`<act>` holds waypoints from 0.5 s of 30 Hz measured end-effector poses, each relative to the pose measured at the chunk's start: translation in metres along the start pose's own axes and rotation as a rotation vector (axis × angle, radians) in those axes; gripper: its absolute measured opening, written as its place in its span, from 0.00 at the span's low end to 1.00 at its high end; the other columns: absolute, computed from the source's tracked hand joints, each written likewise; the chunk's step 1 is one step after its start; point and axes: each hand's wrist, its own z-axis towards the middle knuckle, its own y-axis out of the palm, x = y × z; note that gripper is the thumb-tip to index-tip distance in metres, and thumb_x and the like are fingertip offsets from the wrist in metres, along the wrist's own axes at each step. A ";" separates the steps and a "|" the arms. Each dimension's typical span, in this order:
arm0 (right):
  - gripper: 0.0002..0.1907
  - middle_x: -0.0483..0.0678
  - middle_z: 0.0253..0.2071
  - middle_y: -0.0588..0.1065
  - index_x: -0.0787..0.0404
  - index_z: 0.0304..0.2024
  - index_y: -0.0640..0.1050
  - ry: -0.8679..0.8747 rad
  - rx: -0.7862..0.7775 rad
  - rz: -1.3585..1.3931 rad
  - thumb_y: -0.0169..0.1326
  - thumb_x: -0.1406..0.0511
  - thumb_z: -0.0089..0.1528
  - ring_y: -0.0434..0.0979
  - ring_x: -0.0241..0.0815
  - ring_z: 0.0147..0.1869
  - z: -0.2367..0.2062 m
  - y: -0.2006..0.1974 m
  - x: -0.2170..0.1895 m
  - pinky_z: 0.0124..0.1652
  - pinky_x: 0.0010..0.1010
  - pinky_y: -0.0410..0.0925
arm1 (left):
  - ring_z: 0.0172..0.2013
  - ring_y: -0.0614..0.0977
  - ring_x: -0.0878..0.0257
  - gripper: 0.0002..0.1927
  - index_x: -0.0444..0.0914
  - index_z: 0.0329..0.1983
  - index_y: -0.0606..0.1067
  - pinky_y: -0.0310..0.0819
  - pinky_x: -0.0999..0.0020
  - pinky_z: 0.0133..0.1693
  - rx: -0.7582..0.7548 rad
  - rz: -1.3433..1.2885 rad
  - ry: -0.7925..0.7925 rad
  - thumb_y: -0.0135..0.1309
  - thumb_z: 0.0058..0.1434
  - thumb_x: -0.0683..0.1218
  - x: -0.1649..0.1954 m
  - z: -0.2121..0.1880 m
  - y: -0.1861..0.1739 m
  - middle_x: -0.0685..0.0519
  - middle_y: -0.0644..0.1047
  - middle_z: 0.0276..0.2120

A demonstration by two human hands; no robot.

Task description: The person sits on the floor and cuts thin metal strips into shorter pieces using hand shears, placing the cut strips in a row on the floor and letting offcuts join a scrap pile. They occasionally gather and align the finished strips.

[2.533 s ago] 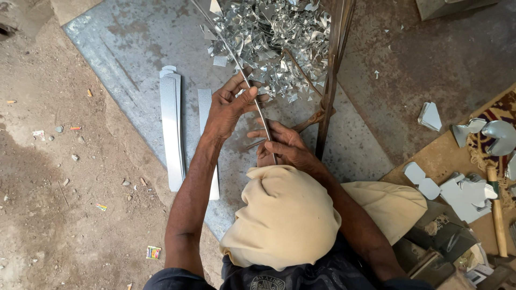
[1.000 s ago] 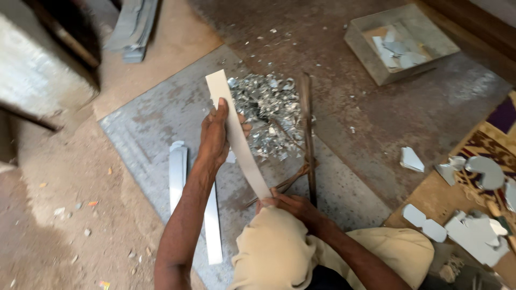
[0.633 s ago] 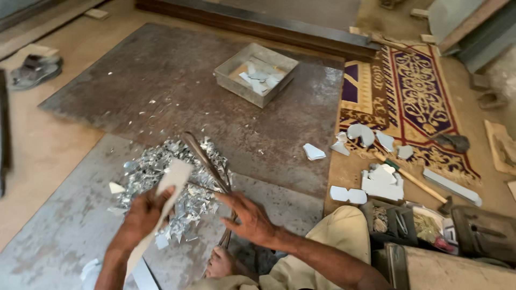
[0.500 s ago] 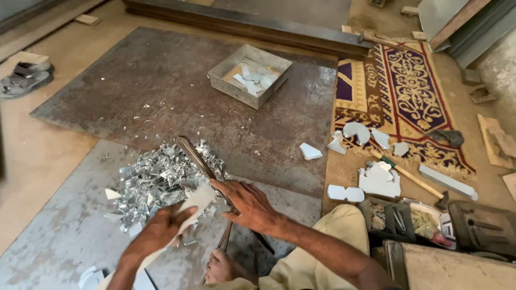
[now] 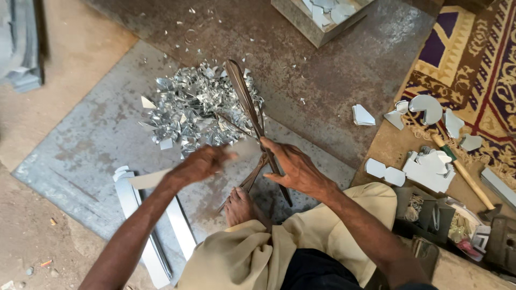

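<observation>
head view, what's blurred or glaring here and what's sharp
Head view: the left hand and the strip it holds are smeared by motion blur; the right hand on the shears is sharper; the scrap pile glints with small bright highlights; light is soft and even, shadows faint; floor and rug look crisp.

Motion blurs the left hand [image 5: 201, 164] and the pale metal strip [image 5: 148, 179] it grips, leaving the strip's far end indistinct. The right hand [image 5: 293, 169] covers part of the shear handles [image 5: 257, 171], whose lower ends vanish behind a bare foot [image 5: 239, 204]. The box of cut pieces [image 5: 322, 16] is cropped by the far edge; grey sheets [image 5: 19, 43] by the left.
</observation>
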 end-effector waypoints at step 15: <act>0.28 0.54 0.54 0.76 0.59 0.61 0.72 0.811 0.121 0.385 0.64 0.61 0.60 0.82 0.47 0.54 -0.087 0.075 0.097 0.48 0.38 0.77 | 0.19 0.78 0.55 0.14 0.40 0.44 0.70 0.71 0.56 0.20 0.329 0.936 0.064 0.40 0.77 0.54 -0.104 0.085 -0.071 0.48 0.79 0.25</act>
